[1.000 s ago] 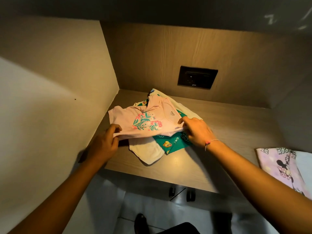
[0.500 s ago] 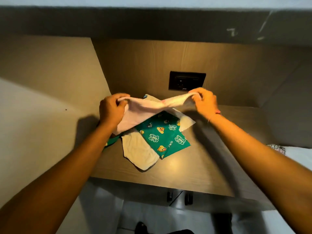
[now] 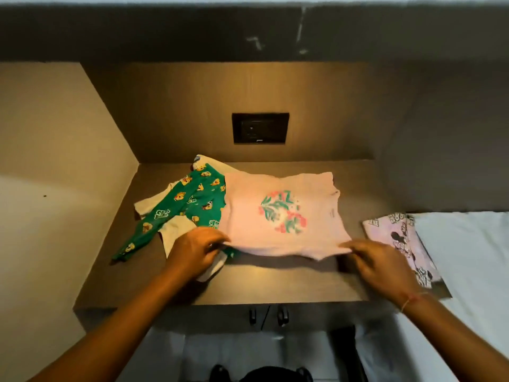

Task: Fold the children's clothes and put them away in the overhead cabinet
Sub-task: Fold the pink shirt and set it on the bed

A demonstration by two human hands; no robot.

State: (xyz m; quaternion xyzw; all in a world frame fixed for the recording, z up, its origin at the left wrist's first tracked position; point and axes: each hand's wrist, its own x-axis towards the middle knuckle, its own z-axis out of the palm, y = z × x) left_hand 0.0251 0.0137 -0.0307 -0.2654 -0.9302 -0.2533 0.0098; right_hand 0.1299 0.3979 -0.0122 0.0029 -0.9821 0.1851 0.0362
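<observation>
- Early, I judge: the shirt (image 3: 281, 216) lies spread flat, print up, mid-desk (image 3: 275, 282), not yet folded.
- The left hand (image 3: 192, 250) pinches the shirt's near corner at 7 o'clock. The right hand (image 3: 382, 263) pinches the corner at 5 o'clock, fingers curled on cloth.
- Left to do: a green garment (image 3: 190, 199) and a cream one (image 3: 176, 231), heaped unfolded at the shirt's 9 o'clock. A lilac piece (image 3: 396, 238) at 3 o'clock looks folded.
- Containers: no cabinet interior shows, so nothing is seen stored.
</observation>
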